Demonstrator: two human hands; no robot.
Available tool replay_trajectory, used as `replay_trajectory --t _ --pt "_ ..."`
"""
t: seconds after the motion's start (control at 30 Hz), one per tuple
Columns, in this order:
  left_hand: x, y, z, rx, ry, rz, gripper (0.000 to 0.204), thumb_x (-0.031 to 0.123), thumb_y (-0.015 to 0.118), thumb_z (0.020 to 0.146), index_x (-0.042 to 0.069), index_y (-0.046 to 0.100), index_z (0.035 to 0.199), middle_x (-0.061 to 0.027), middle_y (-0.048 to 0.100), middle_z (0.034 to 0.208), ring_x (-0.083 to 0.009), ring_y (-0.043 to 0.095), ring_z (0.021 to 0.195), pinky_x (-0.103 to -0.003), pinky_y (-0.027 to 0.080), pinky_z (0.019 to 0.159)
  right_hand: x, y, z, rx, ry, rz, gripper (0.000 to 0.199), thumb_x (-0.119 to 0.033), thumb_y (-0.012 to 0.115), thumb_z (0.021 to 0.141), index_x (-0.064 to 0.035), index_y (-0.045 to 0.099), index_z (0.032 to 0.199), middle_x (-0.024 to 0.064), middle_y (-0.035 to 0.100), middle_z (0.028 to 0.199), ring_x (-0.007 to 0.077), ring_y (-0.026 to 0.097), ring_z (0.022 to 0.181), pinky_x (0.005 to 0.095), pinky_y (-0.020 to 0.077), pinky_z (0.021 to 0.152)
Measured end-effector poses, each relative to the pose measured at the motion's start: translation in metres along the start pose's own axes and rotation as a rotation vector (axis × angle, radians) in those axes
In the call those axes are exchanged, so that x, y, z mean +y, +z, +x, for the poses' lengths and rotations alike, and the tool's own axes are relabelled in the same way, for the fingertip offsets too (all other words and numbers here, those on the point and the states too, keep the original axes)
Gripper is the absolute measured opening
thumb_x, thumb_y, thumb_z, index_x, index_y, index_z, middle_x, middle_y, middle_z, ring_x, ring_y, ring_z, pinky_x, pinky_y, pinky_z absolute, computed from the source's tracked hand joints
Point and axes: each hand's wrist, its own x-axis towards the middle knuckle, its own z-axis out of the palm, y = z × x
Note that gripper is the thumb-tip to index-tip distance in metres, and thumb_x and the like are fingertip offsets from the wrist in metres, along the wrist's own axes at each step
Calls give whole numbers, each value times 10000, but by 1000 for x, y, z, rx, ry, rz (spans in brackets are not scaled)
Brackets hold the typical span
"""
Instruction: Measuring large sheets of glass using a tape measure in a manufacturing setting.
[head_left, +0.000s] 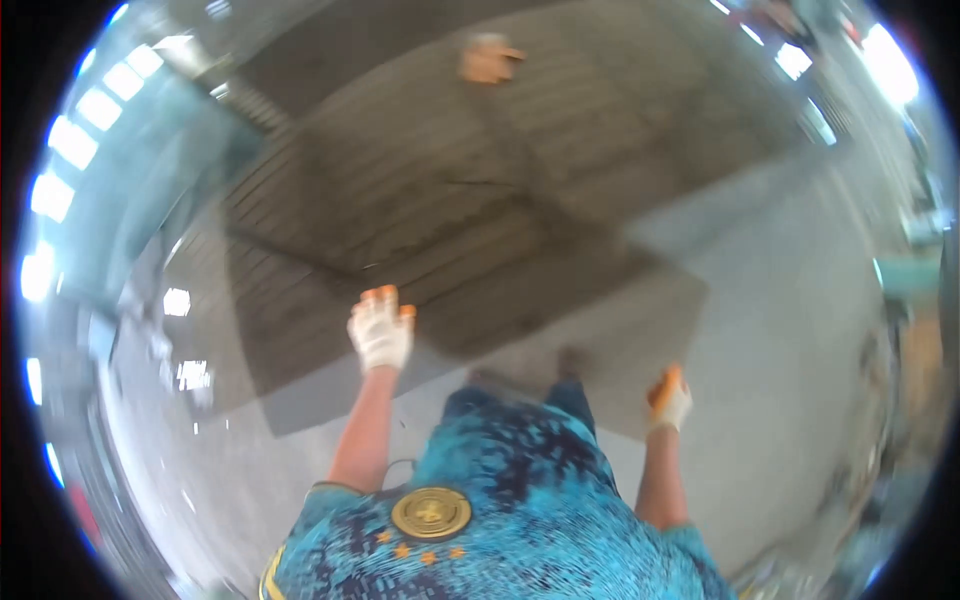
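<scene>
My left hand (382,328), in a white work glove with orange fingertips, hangs over the near left part of a large dark brown sheet-like surface (450,215). Its fingers are stretched out and slightly apart, with nothing in them. My right hand (670,398) is held out at my right side, beyond the near right edge of the dark surface. It wears the same kind of glove; its fingers look curled in, and nothing sticks out of them. Parallel lines and creases run across the dark surface. Motion blurs the picture.
A small tan-orange thing (488,60), too blurred to name, lies at the far side of the dark surface. Grey floor (780,330) stretches to the right. Bright windows (72,143) line the far left. Blurred equipment (915,270) stands along the right rim.
</scene>
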Motion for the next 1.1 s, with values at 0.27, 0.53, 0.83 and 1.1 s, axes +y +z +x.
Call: replay_trajectory --t 0.27,0.53,0.83,1.1 --pt "-53 56 -19 82 -66 -130 595 434 575 950 141 474 1459 -177 435 1495 -388 406 1351 -476 298 1133 47 -26 -41 -47 87 43 307 -361 652 983 -139 550 796 -37 462 597 99 405 453 253 319 421" --pt "-101 43 -8 52 10 -231 592 437 593 939 140 484 1439 -155 418 1492 -363 388 1345 -476 310 1120 85 -27 -107 -30 68 22 369 -431 650 980 -148 518 784 -44 418 594 91 373 457 247 293 422" --pt "-135 24 -25 81 38 -345 633 423 629 908 95 478 1428 -162 436 1462 -376 423 1316 -475 360 1088 137 -39 -155 -1 122 150 364 -421 653 979 -164 501 770 -51 398 585 99 363 465 260 298 428" --pt "-133 17 -68 90 248 -324 690 396 679 890 102 450 1471 -215 410 1503 -423 375 1375 -507 289 1159 129 13 -203 55 161 264 367 -357 671 970 -184 473 713 -40 372 580 142 379 491 302 318 464"
